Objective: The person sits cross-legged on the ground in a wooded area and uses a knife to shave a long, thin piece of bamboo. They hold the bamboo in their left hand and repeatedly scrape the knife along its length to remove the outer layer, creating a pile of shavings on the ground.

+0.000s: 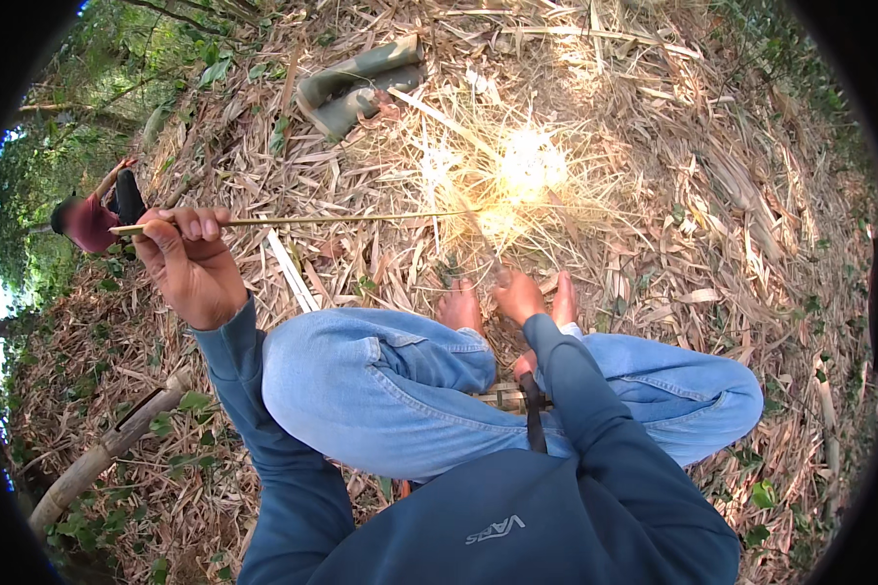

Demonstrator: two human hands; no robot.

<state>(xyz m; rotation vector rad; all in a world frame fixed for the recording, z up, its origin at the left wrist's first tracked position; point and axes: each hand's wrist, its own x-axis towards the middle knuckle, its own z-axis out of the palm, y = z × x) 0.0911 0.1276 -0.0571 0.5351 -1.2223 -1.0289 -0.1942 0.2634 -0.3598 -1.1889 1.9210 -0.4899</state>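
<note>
Head view: left hand closed around one end of a thin yellow bamboo strip held level above dry leaves; right hand closed near its sunlit far end.

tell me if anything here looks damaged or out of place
One thing stands out: a pair of green rubber boots lies tipped over on the dry leaf litter, while the person's feet are bare. The thin bamboo strip in the left hand looks intact.
</note>
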